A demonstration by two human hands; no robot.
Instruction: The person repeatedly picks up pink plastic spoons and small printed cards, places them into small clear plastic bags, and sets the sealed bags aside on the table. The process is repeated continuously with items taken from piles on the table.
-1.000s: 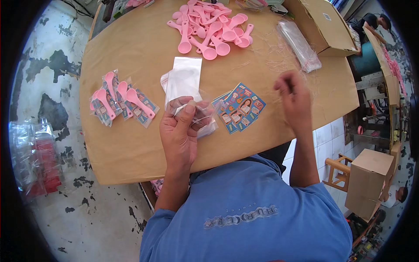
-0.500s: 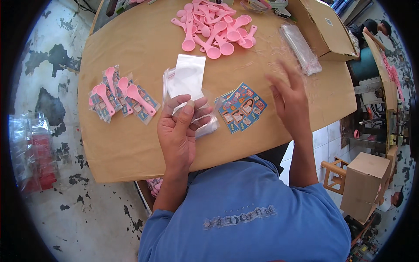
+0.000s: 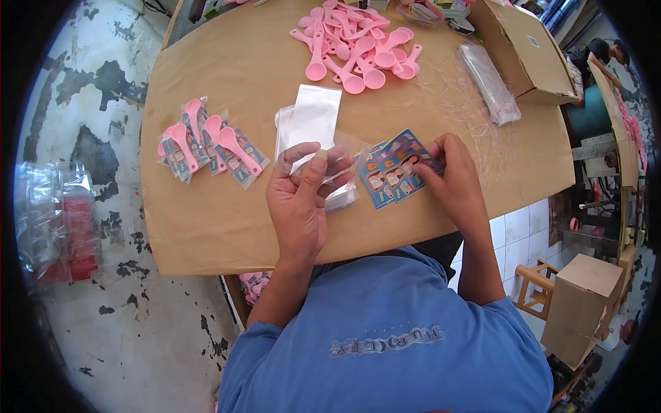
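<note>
My left hand (image 3: 303,196) holds a clear plastic bag (image 3: 313,124) upright by its lower end, over a small stack of more clear bags (image 3: 343,196) on the brown table (image 3: 227,227). My right hand (image 3: 447,180) rests on a fan of blue picture cards (image 3: 389,175), its fingertips pinching at the top card. Several packed bags with pink spoons and cards (image 3: 210,143) lie to the left. A heap of loose pink spoons (image 3: 354,45) sits at the far middle of the table.
A bundle of clear bags (image 3: 489,82) and an open cardboard box (image 3: 527,48) lie at the far right. Plastic-wrapped red goods (image 3: 55,220) sit on the floor at left. A wooden stool (image 3: 544,289) and another carton (image 3: 585,310) stand at right.
My right hand came down from above the table onto the blue cards. My left hand stayed put with the clear bag.
</note>
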